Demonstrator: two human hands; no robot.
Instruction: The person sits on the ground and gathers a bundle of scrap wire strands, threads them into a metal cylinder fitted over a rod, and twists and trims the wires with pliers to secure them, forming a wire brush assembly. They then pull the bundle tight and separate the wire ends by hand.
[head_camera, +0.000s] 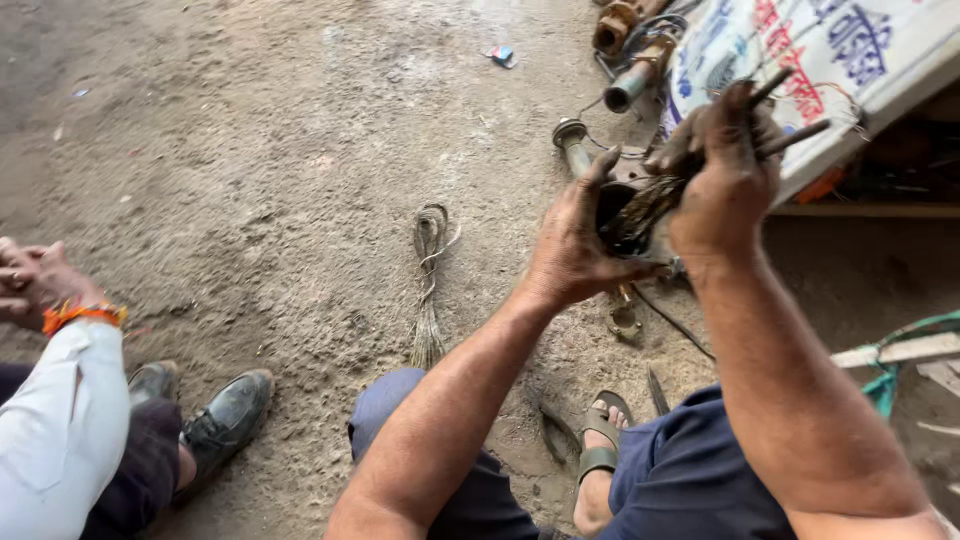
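Two grimy bare hands meet at the upper right of the view, forearms reaching up from the bottom edge. The left hand (570, 245) cups a dark round motor part (625, 215) from the side, thumb raised along its rim and fingers curled under it. The right hand (725, 175) is closed over the top of a bundle of old copper winding wire (650, 205) that comes out of the part's opening; two thin dark rods (790, 115) stick out past its knuckles toward the upper right. The part is held up in the air, above the ground and in front of the person's knees.

Below lie blue trousers and a sandalled foot (600, 440). On the dusty earth floor (250, 180) a loose hank of wire (430, 285) lies to the left of the hands, well apart from them. Metal pipes and fittings (630, 60) lie beyond, beside a tilted white printed board (860, 50). At the far left another person's hand, with an orange wrist thread (80, 315), rests above dark shoes (225, 415).
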